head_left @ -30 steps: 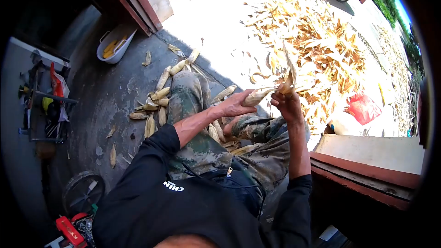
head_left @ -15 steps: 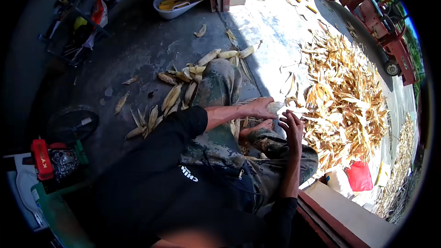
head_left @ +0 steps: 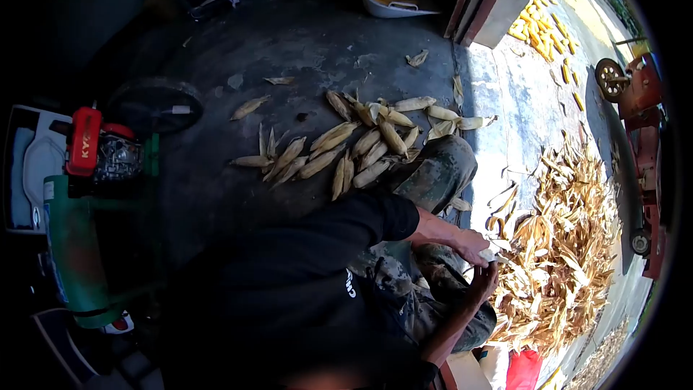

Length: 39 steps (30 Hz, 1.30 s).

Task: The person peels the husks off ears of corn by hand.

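Note:
My left hand (head_left: 471, 246) is closed round an ear of corn (head_left: 490, 253), of which only a pale, husk-covered end shows beyond the fingers. Just below it, my right hand (head_left: 485, 282) has its fingers bent against the same end, pinching the husk; the fingertips are partly hidden and small. Both hands meet over my right leg, beside a large heap of dry corn husks (head_left: 556, 245). Past my left knee, several unhusked ears of corn (head_left: 372, 146) lie in a loose pile on the dark floor.
A white basin (head_left: 393, 9) with yellow cobs stands near the door post (head_left: 498, 3). Bare yellow cobs (head_left: 541, 29) lie outside in sunlight. A red vehicle (head_left: 642, 144) is parked at right. On the left is a green machine (head_left: 94, 245) with a red engine (head_left: 85, 141).
My view has swung left, so the scene has shifted rightward. My right hand, its fingers raised beside the ear before, has come in against its end. The left hand keeps its hold.

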Motion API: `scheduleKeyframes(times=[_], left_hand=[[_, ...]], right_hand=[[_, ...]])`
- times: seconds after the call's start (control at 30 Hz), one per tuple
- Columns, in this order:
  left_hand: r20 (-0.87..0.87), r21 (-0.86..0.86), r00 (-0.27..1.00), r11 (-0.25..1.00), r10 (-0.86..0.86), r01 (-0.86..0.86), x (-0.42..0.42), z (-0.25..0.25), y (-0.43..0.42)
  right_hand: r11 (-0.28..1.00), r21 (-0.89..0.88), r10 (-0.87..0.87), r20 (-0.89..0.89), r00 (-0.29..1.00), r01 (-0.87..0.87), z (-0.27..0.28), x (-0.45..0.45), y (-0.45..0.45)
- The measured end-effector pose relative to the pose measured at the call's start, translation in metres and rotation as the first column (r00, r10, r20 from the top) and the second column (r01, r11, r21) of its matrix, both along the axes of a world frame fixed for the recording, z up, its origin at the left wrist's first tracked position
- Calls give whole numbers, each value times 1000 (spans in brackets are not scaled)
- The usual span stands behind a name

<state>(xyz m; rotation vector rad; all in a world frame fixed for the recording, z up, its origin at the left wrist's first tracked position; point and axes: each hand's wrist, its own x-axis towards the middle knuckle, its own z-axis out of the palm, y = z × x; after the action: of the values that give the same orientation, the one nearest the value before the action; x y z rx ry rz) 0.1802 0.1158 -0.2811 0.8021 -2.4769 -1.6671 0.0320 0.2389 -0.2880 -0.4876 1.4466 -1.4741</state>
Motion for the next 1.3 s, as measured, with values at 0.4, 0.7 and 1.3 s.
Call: scheduleKeyframes(times=[0.4, 0.7, 1.3], left_hand=[[-137, -47, 983, 990, 125, -133, 6, -2, 0], [-322, -60, 915, 959, 244, -277, -3, 33, 4], [-93, 770, 978, 636, 189, -50, -4, 0, -27]], right_hand=[[936, 12, 174, -885, 432, -352, 3, 0, -5], [984, 0, -177, 195, 965, 180, -47, 9, -5], [992, 13, -116, 429, 896, 122, -20, -2, -23]])
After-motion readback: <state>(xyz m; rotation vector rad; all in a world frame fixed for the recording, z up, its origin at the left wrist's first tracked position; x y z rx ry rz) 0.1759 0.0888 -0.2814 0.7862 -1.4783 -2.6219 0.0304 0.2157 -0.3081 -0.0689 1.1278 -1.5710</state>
